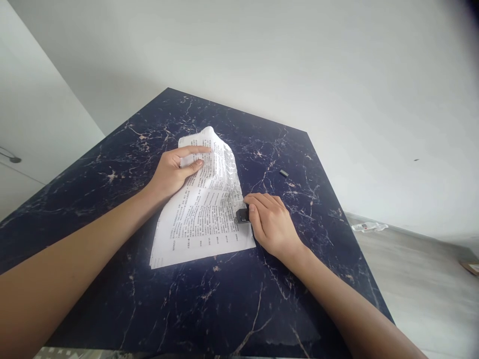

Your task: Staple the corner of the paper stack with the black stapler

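Note:
Several printed sheets of paper [202, 219] lie in a stack, bent and raised along their far and right side. My left hand [174, 169] grips the stack's left edge, with thumb and forefinger on top and the other fingers hidden beneath. In my right hand [271, 222] is a small black stapler [242, 215], its end over the right edge of the sheets. Most of the stapler is covered by my fingers. Beyond that hand, a small grey strip of staples [284, 173] rests on the table, apart from the paper.
The dark blue marble-patterned table [157, 124] reaches back to a pale wall [280, 60]. A white cabinet door [41, 99] stands at the left. On the floor to the right lie a crumpled plastic wrapper [369, 227] and a brown box [470, 267].

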Demonstrator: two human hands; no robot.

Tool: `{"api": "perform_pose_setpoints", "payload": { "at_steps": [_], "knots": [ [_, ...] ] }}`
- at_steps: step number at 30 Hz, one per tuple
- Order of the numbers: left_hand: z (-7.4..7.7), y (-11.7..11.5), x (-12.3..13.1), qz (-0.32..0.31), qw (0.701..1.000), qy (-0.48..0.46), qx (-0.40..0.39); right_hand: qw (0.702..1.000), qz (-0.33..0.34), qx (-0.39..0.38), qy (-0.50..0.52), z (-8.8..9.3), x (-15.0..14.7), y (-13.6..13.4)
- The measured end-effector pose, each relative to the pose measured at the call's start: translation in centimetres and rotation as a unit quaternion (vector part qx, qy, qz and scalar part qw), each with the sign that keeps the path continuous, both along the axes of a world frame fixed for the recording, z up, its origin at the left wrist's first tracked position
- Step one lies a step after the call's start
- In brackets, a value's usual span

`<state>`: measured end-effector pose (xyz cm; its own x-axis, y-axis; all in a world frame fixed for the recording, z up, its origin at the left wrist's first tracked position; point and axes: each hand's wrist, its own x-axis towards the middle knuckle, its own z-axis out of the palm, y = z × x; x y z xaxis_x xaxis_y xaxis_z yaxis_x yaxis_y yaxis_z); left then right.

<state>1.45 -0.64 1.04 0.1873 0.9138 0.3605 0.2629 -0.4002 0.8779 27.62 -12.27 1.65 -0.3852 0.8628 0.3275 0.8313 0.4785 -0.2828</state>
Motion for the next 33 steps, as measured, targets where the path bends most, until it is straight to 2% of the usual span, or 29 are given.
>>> {"api": "perform_pose_setpoints", "payload": {
  "at_steps": [6, 20, 29, 33],
  "knots": [
    [0.0, 0.1, -0.1, -0.008, 1.0, -0.003, 0.008, 0.998, -0.012, 0.007, -0.054, 0.1, -0.3, 0.0],
    [-0.3, 0.2, -0.3, -0.01, 1.0, -0.001, 0.007, 0.998, -0.015, 0.008, -0.056, 0.0, -0.3, 0.0],
    [-0.3, 0.2, -0.2, -0.009, 1.0, -0.005, 0.006, 0.973, -0.092, 0.033, -0.21, 0.3, -2.1, -0.8],
    [-0.4, 0.4, -0.5, -0.009, 1.0, 0.002, -0.005, 0.962, -0.118, 0.046, -0.243, 0.0, -3.0, -1.0]
  ]
}}
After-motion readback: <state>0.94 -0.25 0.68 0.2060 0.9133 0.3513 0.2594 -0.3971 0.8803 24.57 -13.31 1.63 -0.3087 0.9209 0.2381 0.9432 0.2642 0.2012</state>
